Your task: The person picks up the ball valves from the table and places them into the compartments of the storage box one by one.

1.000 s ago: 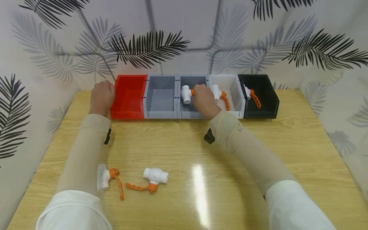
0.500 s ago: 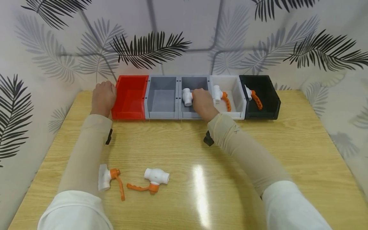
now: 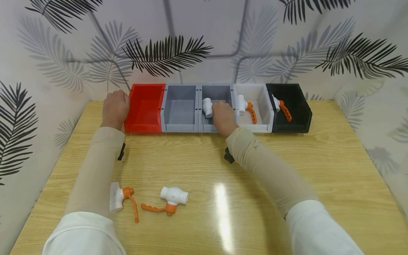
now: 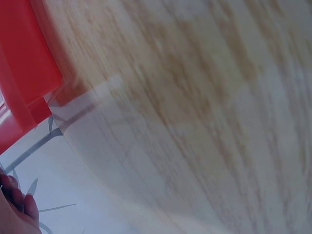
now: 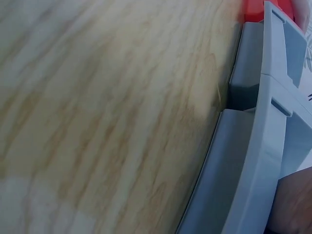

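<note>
My right hand [image 3: 224,118] reaches into the second grey bin [image 3: 215,129], over a white PVC ball valve [image 3: 207,107]. The valve's white body shows left of the knuckles; its handle and my fingertips are hidden beneath the hand. In the right wrist view only part of the right hand [image 5: 292,202] shows behind the grey bin's rim [image 5: 258,146]. My left hand [image 3: 115,108] is beside the red bin [image 3: 143,128], fingers loosely curled. In the left wrist view, the left hand's fingers [image 4: 30,207] curl below the red bin [image 4: 29,58], holding nothing visible.
Two ball valves with orange handles, one [image 3: 174,196] and another [image 3: 117,197] partly behind my left forearm, lie on the wooden table [image 3: 178,159]. Another grey bin [image 3: 180,127] adjoins the red one. The white bin [image 3: 262,126] and black bin [image 3: 291,128] each contain a valve.
My right hand has shifted slightly left and towards me in the grey bin, and the orange part beside the valve body is now covered. My left hand stays by the red bin.
</note>
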Motion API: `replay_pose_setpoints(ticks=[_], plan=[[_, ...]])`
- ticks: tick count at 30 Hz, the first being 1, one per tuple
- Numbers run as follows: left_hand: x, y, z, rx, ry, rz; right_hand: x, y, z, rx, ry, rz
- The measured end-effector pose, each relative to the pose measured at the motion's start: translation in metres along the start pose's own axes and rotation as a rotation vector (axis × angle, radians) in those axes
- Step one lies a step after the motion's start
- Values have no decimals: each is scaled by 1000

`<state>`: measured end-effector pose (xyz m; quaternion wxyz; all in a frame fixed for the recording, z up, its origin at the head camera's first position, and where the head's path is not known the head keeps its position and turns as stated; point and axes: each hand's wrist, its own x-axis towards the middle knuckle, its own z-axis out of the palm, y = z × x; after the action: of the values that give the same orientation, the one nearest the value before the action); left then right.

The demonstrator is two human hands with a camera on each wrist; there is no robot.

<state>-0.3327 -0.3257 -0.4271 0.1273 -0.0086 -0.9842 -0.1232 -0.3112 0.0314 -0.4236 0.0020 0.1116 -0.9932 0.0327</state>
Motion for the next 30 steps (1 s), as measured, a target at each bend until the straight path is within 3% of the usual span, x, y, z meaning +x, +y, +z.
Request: replay_pose_setpoints(ticks=[12, 30], plan=[[1, 3, -5, -15, 24, -10, 3, -2, 2, -50, 13, 15], [-2, 4, -2, -2, 3, -24, 1, -3, 10, -40, -8, 40]])
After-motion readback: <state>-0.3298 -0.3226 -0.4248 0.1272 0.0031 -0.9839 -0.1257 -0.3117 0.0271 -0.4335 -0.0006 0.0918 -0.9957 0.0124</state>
